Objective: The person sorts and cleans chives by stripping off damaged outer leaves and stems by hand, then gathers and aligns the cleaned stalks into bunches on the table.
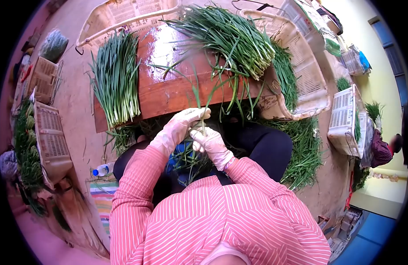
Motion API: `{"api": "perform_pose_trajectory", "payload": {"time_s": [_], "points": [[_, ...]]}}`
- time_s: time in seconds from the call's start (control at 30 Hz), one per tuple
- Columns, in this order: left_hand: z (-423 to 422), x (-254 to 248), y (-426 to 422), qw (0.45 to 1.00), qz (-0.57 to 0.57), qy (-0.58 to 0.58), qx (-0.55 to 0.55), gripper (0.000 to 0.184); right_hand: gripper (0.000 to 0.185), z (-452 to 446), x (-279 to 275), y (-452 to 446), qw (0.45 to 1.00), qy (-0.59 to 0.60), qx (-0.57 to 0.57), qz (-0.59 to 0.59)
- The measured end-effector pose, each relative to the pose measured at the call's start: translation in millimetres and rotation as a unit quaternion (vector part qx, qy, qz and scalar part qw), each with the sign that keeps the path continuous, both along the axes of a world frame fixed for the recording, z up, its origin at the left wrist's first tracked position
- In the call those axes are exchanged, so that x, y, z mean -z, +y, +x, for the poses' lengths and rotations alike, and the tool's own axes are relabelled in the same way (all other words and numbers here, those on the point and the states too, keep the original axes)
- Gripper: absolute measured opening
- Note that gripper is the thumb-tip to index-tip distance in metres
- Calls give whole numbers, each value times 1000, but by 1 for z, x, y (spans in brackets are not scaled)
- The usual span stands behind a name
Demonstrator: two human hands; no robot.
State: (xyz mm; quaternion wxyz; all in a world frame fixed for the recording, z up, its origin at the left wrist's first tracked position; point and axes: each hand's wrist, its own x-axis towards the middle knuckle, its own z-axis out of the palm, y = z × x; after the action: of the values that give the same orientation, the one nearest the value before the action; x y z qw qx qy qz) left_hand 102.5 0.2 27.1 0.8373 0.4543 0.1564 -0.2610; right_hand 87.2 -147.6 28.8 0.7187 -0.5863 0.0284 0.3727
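Both my hands wear pale gloves and meet over my lap, just off the near edge of the wooden table [168, 95]. My left hand [188, 120] pinches a few green garlic chives [196, 92] whose leaves point up toward the table. Just below it, my right hand [209, 142] has its fingers closed at the pale lower stems of the same chives. A large pile of chives [232, 37] lies on the table's far right, with loose strands hanging over the near edge. On the left side rests a neat bunch of chives [117, 79], stems toward me.
A plastic crate [307, 75] holding chives stands right of the table, another crate [124, 15] behind it. Loose trimmings [303, 152] cover the floor at my right. A bottle [102, 170] lies at my left. More crates [51, 137] line the left side.
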Motion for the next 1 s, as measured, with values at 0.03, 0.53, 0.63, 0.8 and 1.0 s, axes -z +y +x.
{"api": "perform_pose_trajectory", "payload": {"time_s": [0.03,0.53,0.63,0.8,1.0], "points": [[1,-9,-4,999,-15,29,-43,36,17,-2,-2,0,1000,8,3,12],[10,3,30,958,-178,-88,-205,43,42,-9,61,-64,833,-304,-322,-331],[9,3,22,956,-178,-81,-217,43,76,4,26,-47,893,-328,-221,-213],[6,-2,8,960,-170,-65,-213,38,31,6,10,-2,991,-20,-133,4],[20,-22,65,896,-248,-146,-339,39,27,2,54,-71,734,-359,-450,-361]]}}
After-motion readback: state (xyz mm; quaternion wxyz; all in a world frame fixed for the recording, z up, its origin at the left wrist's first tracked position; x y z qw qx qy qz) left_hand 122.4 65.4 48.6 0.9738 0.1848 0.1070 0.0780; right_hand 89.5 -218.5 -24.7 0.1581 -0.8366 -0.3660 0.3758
